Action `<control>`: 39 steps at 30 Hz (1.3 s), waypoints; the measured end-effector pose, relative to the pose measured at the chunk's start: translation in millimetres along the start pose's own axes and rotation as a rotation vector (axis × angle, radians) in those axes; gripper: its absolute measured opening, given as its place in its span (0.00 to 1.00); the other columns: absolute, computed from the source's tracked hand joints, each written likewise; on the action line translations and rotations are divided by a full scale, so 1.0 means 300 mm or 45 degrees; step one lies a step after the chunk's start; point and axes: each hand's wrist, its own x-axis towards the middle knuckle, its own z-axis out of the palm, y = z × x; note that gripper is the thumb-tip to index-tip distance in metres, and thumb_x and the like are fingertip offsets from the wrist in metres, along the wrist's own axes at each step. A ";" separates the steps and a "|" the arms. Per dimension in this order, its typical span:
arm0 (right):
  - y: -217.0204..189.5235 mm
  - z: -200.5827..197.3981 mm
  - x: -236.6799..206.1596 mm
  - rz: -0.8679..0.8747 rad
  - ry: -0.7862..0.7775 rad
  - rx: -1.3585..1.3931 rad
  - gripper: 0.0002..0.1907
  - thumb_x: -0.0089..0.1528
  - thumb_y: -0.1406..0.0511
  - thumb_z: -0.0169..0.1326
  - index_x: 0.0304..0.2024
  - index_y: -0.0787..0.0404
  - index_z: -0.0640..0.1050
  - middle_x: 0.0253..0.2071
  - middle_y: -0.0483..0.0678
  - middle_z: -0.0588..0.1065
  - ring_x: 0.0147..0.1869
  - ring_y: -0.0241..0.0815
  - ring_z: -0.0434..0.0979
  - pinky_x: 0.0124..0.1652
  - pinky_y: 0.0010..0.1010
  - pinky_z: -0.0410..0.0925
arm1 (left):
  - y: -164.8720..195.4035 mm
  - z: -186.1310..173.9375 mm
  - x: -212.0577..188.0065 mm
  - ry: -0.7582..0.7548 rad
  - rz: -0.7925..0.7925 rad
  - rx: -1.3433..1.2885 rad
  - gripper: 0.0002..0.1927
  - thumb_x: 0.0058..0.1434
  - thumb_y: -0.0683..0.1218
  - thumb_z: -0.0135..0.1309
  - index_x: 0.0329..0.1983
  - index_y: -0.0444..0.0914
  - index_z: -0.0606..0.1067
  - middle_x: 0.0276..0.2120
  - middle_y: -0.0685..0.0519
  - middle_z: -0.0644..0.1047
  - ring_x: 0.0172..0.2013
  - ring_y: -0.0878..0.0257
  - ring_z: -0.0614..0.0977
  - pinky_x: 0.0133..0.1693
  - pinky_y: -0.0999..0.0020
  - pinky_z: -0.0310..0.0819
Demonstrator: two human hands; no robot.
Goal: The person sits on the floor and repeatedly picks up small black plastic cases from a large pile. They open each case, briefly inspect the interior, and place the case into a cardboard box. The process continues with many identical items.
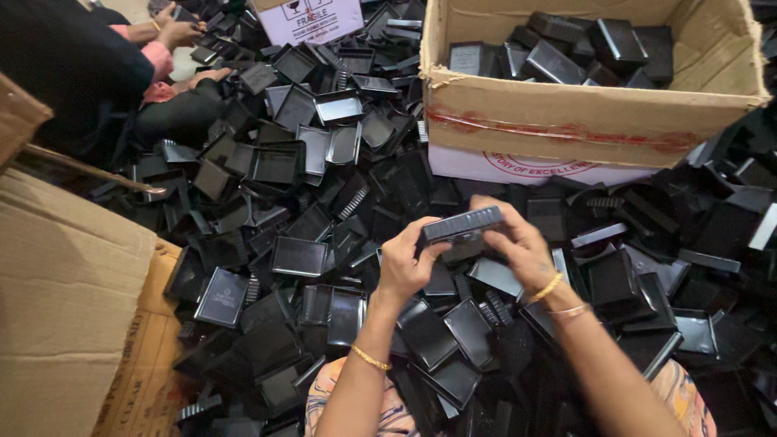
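Above the heap of black plastic trays [299, 256], the flat black rectangular plastic case [462, 223] is lying crosswise, left hand [402, 263] and right hand [522, 247] clamping opposite ends.

Sorting workshop (heaped black trays [299, 256], cartons [583, 121])

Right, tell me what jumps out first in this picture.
A sea of flat black plastic trays covers the floor. At the centre, the left hand and right hand grip one ribbed black plastic piece between them. Above stands an open brown cardboard box holding more black parts, and another person's hands work at the top left.
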 end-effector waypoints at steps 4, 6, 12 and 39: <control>-0.185 -0.064 0.105 -0.485 0.223 -1.002 0.20 0.60 0.72 0.64 0.55 0.62 0.78 0.48 0.46 0.78 0.53 0.39 0.77 0.55 0.30 0.71 | -0.084 -0.045 0.040 -0.029 -0.228 -0.233 0.23 0.59 0.41 0.61 0.58 0.34 0.73 0.48 0.43 0.81 0.43 0.55 0.85 0.46 0.63 0.78; -0.325 -0.103 0.214 -0.620 0.457 -0.843 0.22 0.62 0.69 0.67 0.57 0.62 0.74 0.48 0.43 0.73 0.55 0.39 0.73 0.57 0.30 0.69 | -0.151 -0.107 0.047 0.201 -0.350 -0.036 0.18 0.61 0.41 0.59 0.54 0.35 0.75 0.47 0.45 0.81 0.43 0.56 0.85 0.45 0.64 0.79; -0.235 -0.061 0.286 -1.015 0.454 -1.275 0.13 0.68 0.64 0.62 0.49 0.66 0.77 0.53 0.56 0.75 0.61 0.55 0.74 0.62 0.41 0.68 | -0.398 -0.297 -0.003 0.051 -0.631 0.858 0.12 0.64 0.42 0.55 0.50 0.38 0.79 0.46 0.42 0.82 0.49 0.45 0.82 0.51 0.54 0.74; 0.305 0.061 0.446 -0.042 -0.274 -1.910 0.40 0.55 0.64 0.59 0.70 0.36 0.68 0.70 0.63 0.56 0.70 0.68 0.58 0.54 0.56 0.64 | -0.430 -0.271 0.004 0.855 -0.871 -0.729 0.18 0.60 0.54 0.63 0.35 0.39 0.69 0.29 0.56 0.74 0.28 0.67 0.77 0.34 0.72 0.72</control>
